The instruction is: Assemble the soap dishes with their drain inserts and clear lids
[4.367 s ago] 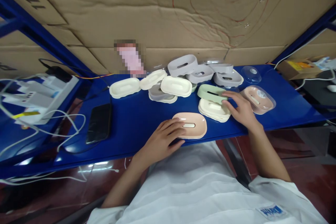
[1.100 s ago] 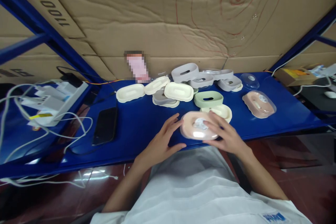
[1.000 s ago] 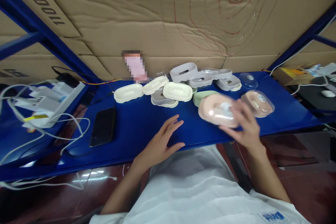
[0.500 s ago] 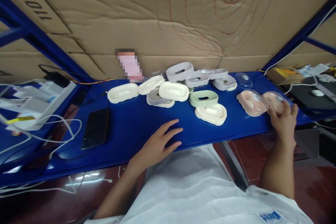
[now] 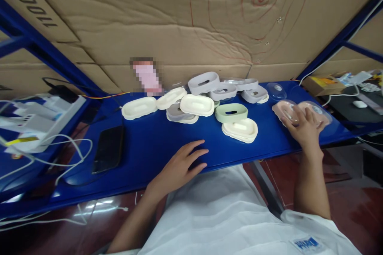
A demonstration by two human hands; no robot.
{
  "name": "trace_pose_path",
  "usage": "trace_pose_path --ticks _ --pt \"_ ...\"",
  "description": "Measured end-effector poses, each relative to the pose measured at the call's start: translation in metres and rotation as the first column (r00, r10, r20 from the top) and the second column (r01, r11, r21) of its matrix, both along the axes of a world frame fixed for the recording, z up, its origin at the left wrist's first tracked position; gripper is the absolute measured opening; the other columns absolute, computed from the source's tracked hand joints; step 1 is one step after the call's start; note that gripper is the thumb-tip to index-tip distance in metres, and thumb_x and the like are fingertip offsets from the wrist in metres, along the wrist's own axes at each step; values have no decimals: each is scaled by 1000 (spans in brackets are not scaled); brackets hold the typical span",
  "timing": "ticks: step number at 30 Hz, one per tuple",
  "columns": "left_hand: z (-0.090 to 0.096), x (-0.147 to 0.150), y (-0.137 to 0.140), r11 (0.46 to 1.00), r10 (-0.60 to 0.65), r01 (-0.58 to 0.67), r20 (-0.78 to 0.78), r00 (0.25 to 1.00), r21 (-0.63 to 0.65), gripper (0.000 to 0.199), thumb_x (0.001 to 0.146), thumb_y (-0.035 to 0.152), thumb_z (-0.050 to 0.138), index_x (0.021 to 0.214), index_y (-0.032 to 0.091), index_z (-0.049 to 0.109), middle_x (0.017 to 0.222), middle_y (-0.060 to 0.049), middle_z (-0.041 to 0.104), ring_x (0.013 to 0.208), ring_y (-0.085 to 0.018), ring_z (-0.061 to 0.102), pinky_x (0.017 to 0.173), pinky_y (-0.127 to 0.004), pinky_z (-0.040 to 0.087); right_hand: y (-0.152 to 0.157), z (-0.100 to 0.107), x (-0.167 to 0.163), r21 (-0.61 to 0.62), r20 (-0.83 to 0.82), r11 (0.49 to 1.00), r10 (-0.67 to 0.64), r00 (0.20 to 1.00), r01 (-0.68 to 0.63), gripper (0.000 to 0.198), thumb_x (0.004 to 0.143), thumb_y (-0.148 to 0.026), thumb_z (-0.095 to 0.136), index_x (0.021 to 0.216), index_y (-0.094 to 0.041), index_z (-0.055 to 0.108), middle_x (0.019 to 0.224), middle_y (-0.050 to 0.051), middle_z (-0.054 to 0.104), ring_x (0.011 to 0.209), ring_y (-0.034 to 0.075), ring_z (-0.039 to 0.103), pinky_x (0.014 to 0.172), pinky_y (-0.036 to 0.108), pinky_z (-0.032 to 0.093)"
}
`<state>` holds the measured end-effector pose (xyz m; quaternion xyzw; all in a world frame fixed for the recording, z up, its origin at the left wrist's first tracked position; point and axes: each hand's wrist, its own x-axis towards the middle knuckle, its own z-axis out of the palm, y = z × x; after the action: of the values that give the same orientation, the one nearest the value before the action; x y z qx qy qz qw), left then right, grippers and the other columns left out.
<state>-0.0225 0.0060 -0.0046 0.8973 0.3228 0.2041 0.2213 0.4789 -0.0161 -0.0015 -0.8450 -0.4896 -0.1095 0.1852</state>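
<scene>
My right hand [image 5: 306, 127] lies over two pink soap dishes with clear domed lids at the right end of the blue shelf. Its fingers are spread, reaching onto the left pink dish [image 5: 279, 112] and the right pink dish [image 5: 324, 117]. My left hand [image 5: 182, 163] hovers or rests at the front edge, fingers apart, holding nothing. Beyond it a light green oval frame [image 5: 231, 116] leans against a stack of cream oval trays [image 5: 243, 130]. Another cream tray [image 5: 197, 104] lies on a grey piece [image 5: 179, 111].
Several grey oval frames [image 5: 204, 83] are heaped at the back, beside a clear lid [image 5: 275, 91]. A cream tray [image 5: 139, 107] and a black phone [image 5: 108, 149] lie on the left. White cables [image 5: 74, 159] and a power strip [image 5: 66, 115] are at the far left. Cardboard [image 5: 149, 16] walls the back.
My right hand has moved left from the right pink soap dish and spread across both. My left hand has stayed in place.
</scene>
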Motion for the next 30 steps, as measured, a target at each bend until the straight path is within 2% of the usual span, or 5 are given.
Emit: trace_pose_path --ticks 5,8,13,19,30 --pt "-2 1 1 1000 -10 10 -3 1000 7 38 108 37 62 145 32 65 162 -7 56 147 -27 57 124 -50 51 13 10 22 -36 41 999 -18 999 19 75 105 -70 44 166 -27 43 178 23 25 161 44 25 122 77 16" --pt "-3 1 1 1000 -10 10 -5 1000 4 37 108 38 63 145 31 65 161 -7 56 146 -27 57 124 -50 50 19 22 -5 60 106 982 174 979 -181 73 107 -65 44 160 -16 51 173 26 34 160 41 32 127 66 22" --pt "-1 1 1 1000 3 -3 -10 1000 -9 37 108 37 62 145 32 65 161 -7 56 146 -27 57 124 -50 50 12 26 -103 7 -26 651 759 650 -759 49 110 -50 53 153 -26 60 153 11 65 144 28 59 122 48 43" --pt "-1 0 0 1000 -17 17 -7 1000 15 39 108 36 63 146 31 63 161 -8 56 146 -27 57 124 -48 50 8 3 -159 51 82 590 801 592 -806 30 108 -41 63 130 -24 75 141 12 72 128 32 68 114 56 48" --pt "-8 2 2 971 -24 4 85 996 238 46 104 34 70 149 30 60 162 -12 54 151 -31 52 122 -52 51 -3 -5 -221 124 86 165 981 177 -978 30 105 -36 69 132 -22 73 143 13 70 138 27 62 124 51 42"
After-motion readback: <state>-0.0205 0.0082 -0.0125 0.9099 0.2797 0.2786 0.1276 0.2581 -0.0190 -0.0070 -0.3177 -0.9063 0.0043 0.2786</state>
